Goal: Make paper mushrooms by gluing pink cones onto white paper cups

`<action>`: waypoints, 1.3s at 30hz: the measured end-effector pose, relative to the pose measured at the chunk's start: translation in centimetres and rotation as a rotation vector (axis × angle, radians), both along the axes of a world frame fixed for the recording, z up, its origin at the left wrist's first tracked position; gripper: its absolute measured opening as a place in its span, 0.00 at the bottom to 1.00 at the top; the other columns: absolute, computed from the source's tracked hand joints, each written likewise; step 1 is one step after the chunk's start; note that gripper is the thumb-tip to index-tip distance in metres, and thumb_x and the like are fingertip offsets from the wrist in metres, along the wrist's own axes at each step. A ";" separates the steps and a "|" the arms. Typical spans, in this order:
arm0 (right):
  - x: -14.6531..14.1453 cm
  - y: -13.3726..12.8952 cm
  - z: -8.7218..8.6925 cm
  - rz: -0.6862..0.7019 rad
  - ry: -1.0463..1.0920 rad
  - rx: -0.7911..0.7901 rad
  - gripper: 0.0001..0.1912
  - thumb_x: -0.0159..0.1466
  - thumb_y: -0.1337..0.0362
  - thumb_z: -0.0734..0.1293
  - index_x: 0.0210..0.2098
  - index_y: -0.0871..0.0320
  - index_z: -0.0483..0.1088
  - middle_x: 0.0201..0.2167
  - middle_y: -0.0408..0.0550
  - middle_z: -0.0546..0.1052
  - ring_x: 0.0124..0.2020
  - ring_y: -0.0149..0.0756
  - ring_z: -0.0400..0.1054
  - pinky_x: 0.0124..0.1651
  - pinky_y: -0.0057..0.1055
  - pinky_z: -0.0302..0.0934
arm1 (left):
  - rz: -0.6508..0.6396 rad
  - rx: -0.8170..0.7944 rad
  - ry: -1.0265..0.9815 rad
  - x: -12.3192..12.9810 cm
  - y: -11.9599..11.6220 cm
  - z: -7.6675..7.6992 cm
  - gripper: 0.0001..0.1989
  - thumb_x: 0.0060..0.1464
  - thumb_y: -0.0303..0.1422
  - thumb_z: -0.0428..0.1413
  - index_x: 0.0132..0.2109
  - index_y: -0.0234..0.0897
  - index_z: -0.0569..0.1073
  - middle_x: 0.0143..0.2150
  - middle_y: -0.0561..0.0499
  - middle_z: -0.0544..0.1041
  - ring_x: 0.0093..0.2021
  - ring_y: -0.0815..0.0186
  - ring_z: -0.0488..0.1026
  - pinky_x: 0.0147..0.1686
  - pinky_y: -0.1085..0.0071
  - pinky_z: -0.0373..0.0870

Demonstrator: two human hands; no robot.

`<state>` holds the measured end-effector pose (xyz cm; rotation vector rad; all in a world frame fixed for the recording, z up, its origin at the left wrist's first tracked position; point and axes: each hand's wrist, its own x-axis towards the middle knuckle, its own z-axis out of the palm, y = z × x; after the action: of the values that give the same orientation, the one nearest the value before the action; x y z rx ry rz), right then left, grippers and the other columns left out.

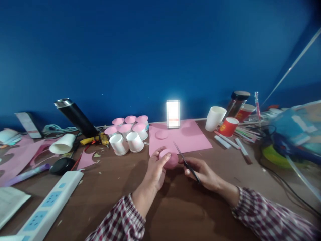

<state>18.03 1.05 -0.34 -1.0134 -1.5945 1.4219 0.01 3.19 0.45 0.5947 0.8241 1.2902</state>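
Tabletop (pixel 110 180): right hand (pixel 205 172) holds scissors (pixel 191 171); gold print (pixel 222 128) on cup (pixel 232 126) blurred.

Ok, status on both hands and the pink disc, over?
Left hand gripping pink disc. Right hand holding scissors, blades beside it. Pink sheet just beyond the hands, second disc on it.

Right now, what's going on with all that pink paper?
Someone's left hand holds a pink circle, and the right hand holds scissors. Beyond them, another pink circle lies on a big pink sheet. Off to the left are six pink-topped cups and, nearer, two white cups.
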 end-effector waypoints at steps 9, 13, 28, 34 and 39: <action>-0.2 -0.2 -0.1 0.034 -0.054 0.017 0.23 0.59 0.54 0.68 0.50 0.60 0.70 0.33 0.48 0.74 0.31 0.33 0.65 0.33 0.28 0.61 | 0.086 -0.017 -0.005 0.0 0.3 0.2 0.27 0.36 0.32 0.67 0.45 0.35 0.68 0.33 0.53 0.75 0.30 0.71 0.73 0.32 0.74 0.68; -0.2 -0.3 -0.1 0.050 -0.093 0.029 0.22 0.60 0.55 0.67 0.50 0.59 0.71 0.34 0.48 0.75 0.32 0.34 0.65 0.34 0.28 0.61 | 0.105 -0.034 -0.010 0.1 0.3 0.1 0.27 0.35 0.32 0.68 0.44 0.34 0.69 0.34 0.52 0.76 0.30 0.71 0.73 0.34 0.74 0.68; -0.2 -0.3 -0.2 0.050 -0.063 -0.034 0.23 0.60 0.55 0.67 0.51 0.59 0.70 0.29 0.46 0.73 0.25 0.30 0.61 0.27 0.25 0.58 | 0.084 -0.028 -0.021 0.4 0.1 -0.1 0.26 0.34 0.32 0.68 0.43 0.34 0.69 0.33 0.53 0.76 0.31 0.71 0.73 0.37 0.73 0.68; -0.4 -0.3 0.3 0.076 -0.065 -0.025 0.22 0.60 0.55 0.67 0.50 0.59 0.71 0.30 0.46 0.74 0.25 0.29 0.60 0.27 0.25 0.57 | 0.083 -0.046 -0.033 0.4 0.0 -0.3 0.28 0.35 0.32 0.68 0.45 0.34 0.68 0.33 0.52 0.77 0.31 0.70 0.73 0.36 0.72 0.69; -0.4 -0.3 0.2 0.057 -0.043 0.045 0.23 0.60 0.53 0.66 0.51 0.59 0.70 0.27 0.46 0.71 0.27 0.31 0.61 0.29 0.26 0.58 | 0.092 -0.034 -0.029 0.3 0.1 -0.3 0.26 0.38 0.31 0.67 0.46 0.34 0.68 0.34 0.51 0.76 0.31 0.70 0.74 0.34 0.74 0.70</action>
<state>17.61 0.79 -0.11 -0.9855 -1.6917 1.4043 0.34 3.25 0.13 0.5148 0.8564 1.3622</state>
